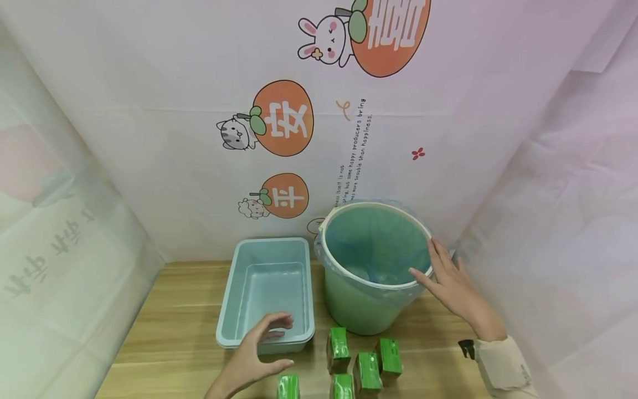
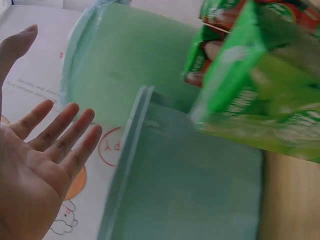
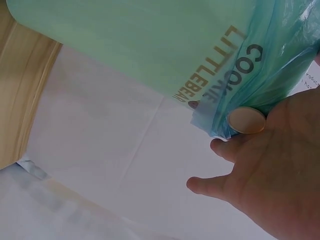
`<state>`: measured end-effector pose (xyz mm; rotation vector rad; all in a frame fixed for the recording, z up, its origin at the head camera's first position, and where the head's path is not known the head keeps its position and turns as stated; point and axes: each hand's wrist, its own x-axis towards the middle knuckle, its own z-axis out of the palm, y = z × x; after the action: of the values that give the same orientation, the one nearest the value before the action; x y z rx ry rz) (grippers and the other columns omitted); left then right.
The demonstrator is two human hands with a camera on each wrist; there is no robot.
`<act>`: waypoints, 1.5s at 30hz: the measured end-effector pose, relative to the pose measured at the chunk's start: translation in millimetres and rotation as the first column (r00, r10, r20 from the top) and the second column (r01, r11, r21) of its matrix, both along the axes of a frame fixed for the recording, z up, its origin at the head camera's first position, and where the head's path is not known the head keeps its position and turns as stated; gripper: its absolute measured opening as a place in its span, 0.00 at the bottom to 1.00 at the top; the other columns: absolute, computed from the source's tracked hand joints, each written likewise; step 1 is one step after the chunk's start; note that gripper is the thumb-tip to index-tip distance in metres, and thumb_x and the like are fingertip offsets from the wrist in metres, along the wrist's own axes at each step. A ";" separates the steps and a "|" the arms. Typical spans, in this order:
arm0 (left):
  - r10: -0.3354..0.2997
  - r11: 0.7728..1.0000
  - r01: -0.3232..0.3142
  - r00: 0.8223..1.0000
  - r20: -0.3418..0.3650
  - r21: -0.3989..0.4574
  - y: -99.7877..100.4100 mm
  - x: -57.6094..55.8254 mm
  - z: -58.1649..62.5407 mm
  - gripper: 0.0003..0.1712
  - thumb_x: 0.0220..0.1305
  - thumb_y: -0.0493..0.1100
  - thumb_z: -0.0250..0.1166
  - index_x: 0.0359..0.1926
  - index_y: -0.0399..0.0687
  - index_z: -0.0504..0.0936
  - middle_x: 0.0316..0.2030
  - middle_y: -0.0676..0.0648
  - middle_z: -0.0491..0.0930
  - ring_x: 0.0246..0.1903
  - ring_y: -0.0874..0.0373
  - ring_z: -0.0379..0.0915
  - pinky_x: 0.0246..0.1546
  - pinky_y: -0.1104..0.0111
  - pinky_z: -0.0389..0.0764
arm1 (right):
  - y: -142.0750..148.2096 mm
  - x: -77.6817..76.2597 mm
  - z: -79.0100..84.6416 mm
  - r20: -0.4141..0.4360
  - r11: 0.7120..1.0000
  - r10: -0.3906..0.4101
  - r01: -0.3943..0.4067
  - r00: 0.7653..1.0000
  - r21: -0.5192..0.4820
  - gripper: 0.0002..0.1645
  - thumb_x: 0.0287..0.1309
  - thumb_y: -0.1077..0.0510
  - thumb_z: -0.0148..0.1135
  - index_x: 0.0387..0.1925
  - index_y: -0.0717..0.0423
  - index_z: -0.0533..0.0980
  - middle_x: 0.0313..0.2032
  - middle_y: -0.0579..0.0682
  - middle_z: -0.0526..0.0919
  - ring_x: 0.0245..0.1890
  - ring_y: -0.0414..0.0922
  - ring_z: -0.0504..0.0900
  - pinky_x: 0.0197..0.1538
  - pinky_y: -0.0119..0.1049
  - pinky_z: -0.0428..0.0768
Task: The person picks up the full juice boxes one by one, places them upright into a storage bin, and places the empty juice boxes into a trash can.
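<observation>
My left hand (image 1: 254,352) hovers by the near side of a pale blue plastic tray (image 1: 226,299), thumb apart from loosely curved fingers. The left wrist view shows that palm (image 2: 40,170) bare, with nothing in it. At the right side of a green bin (image 1: 359,307), my right hand (image 1: 451,282) has its fingertips right at the white rim, fingers fairly straight and spread. A thin, bluish clear bag (image 3: 260,75) lines the bin and folds over its edge. A round knob (image 3: 246,120) on the bin sits beside my right palm.
Several small green-topped packs (image 1: 368,370) stand on the wooden table (image 1: 169,310) in front of the bin and tray. One pack (image 1: 288,387) stands nearest my left hand. Behind is a white sheet (image 1: 189,166) with cartoon prints; more sheets hang at both sides.
</observation>
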<state>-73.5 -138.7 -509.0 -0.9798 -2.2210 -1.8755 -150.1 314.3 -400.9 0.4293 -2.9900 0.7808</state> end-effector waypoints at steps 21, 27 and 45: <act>-0.032 0.999 0.032 0.999 0.018 0.025 -2.3 24.3 -40.9 0.39 0.59 0.31 0.78 0.70 0.34 0.72 0.62 0.29 0.76 0.65 0.56 0.76 0.64 0.63 0.79 | 0.4 1.3 -5.2 -0.006 1.000 -0.008 0.008 1.000 -0.012 0.58 0.80 0.37 0.52 0.84 0.58 0.28 0.84 0.59 0.26 0.81 0.69 0.36 0.76 0.71 0.26; -0.028 1.000 0.028 1.000 0.006 0.009 -1.4 26.4 -52.1 0.41 0.57 0.32 0.80 0.70 0.37 0.73 0.64 0.39 0.78 0.66 0.57 0.75 0.65 0.63 0.79 | -0.8 1.9 -4.5 -0.002 1.000 -0.010 0.010 1.000 -0.024 0.58 0.80 0.37 0.52 0.84 0.57 0.28 0.84 0.59 0.26 0.81 0.69 0.36 0.76 0.72 0.27; -0.209 0.975 0.197 0.971 0.116 0.100 -17.4 -9.4 -214.8 0.58 0.64 0.53 0.78 0.83 0.41 0.54 0.77 0.41 0.65 0.76 0.52 0.63 0.68 0.60 0.73 | -2.5 1.1 -2.2 -0.005 1.000 -0.009 0.009 1.000 -0.010 0.58 0.80 0.37 0.51 0.84 0.58 0.28 0.84 0.59 0.26 0.81 0.69 0.36 0.76 0.70 0.25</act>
<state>-82.9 -156.1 -723.8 -1.1434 -2.1533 -2.1581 -149.0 311.8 -403.1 0.4158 -2.9799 0.7929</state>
